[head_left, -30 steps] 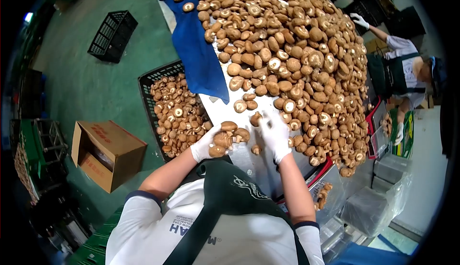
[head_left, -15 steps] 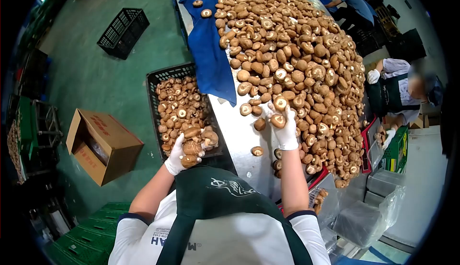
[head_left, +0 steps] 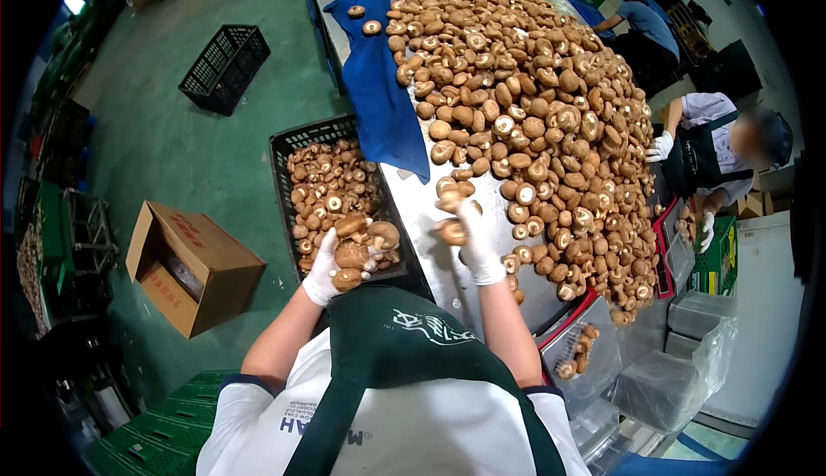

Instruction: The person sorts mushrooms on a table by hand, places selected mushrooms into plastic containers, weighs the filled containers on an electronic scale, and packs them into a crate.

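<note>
My left hand, in a white glove, is closed around several brown shiitake mushrooms, above the near end of a black crate that holds many more. Over the metal table, my gloved right hand grips mushrooms at its fingertips; motion blurs them a little, and I cannot tell exactly how many it has. Just to the right of this hand spreads a large heap of shiitake mushrooms.
A blue cloth hangs along the table's left edge. On the floor stand an open cardboard box and a black crate. A clear tray with mushrooms lies at the near right. A co-worker works across the heap.
My right hand has moved left, away from the heap, with mushrooms in its fingers. The left hand keeps its mushrooms. The co-worker's upper hand has come closer to the heap.
</note>
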`<action>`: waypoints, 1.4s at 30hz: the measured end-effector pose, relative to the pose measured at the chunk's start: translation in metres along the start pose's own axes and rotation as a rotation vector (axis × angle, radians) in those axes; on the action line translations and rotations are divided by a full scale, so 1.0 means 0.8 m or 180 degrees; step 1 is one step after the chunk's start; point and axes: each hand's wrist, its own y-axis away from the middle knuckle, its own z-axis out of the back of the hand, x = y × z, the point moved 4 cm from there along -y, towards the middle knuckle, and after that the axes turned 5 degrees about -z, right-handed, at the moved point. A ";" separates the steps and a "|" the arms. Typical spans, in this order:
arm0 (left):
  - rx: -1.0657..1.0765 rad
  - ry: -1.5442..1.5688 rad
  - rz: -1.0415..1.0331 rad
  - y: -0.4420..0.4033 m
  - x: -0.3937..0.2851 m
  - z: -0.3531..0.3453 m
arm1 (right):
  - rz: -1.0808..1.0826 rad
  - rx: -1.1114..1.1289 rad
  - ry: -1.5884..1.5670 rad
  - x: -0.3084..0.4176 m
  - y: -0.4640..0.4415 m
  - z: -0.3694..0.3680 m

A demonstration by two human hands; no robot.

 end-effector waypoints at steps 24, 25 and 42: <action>-0.0440 0.0353 -0.1155 0.098 -0.022 0.037 | -0.0372 -0.1507 0.6591 0.051 -0.129 0.166; -0.0501 0.0662 -0.1035 0.109 -0.025 0.019 | -0.0480 -0.1382 0.6475 0.054 -0.135 0.170; 0.0452 0.0707 -0.0754 0.100 -0.019 0.015 | -0.0092 0.1214 0.0480 0.019 0.009 -0.119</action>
